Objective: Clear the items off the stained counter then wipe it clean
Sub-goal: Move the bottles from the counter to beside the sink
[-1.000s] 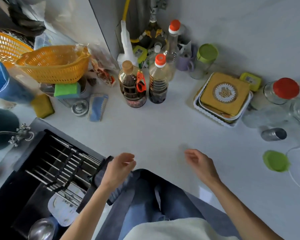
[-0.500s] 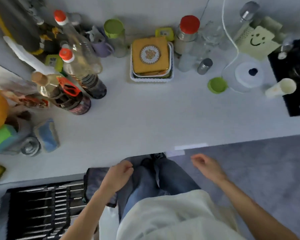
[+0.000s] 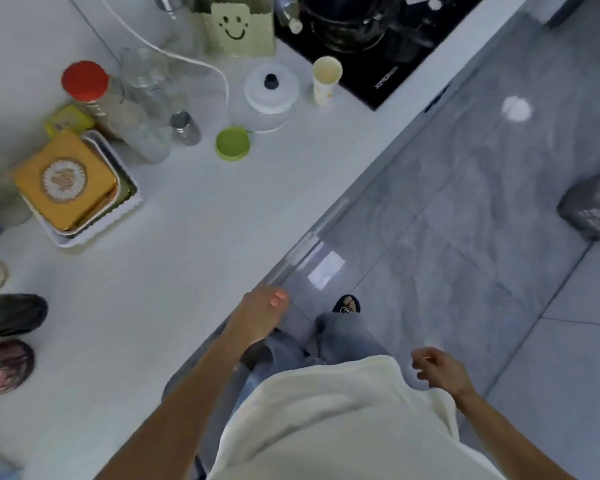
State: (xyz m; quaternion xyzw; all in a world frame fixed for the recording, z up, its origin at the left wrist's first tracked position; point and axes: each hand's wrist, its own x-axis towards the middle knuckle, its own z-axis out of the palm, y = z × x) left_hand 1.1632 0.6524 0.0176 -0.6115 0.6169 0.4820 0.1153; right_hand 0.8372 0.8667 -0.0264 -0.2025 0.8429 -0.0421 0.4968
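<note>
Clearing not yet begun: left hand (image 3: 262,315) rests empty on the worktop (image 3: 174,244) edge, right hand (image 3: 439,370) loose-fingered, empty. Next, reach toward eleven o'clock for the green lid (image 3: 232,143).

Left hand: I see my left hand (image 3: 261,315) empty at the counter (image 3: 174,258) edge.
Right hand: right hand (image 3: 439,370) loosely curled over grey floor (image 3: 482,209).
Counter: green lid (image 3: 232,143), gold tin (image 3: 65,181).
</note>
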